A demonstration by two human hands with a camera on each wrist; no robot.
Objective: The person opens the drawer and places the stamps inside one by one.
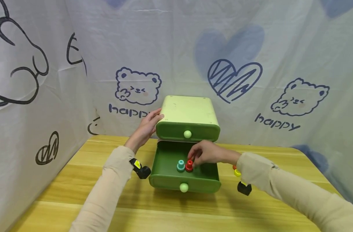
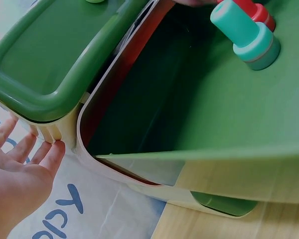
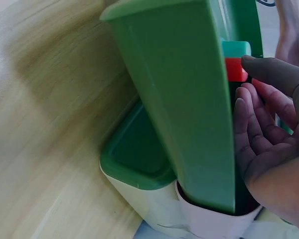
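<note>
A small drawer cabinet with a pale yellow-green top stands on the wooden table. Its lower green drawer is pulled out, and the upper drawer is closed. Two toy stamps stand upright side by side inside the lower one: a teal stamp and a red stamp. My right hand reaches in from the right and pinches the red stamp between thumb and fingers. With fingers extended, my left hand rests against the cabinet's left side, fingertips at the upper section.
To the right of the cabinet, a yellow piece and a red piece lie on the table, partly hidden by my right sleeve. A printed white cloth hangs behind the cabinet and along both sides.
</note>
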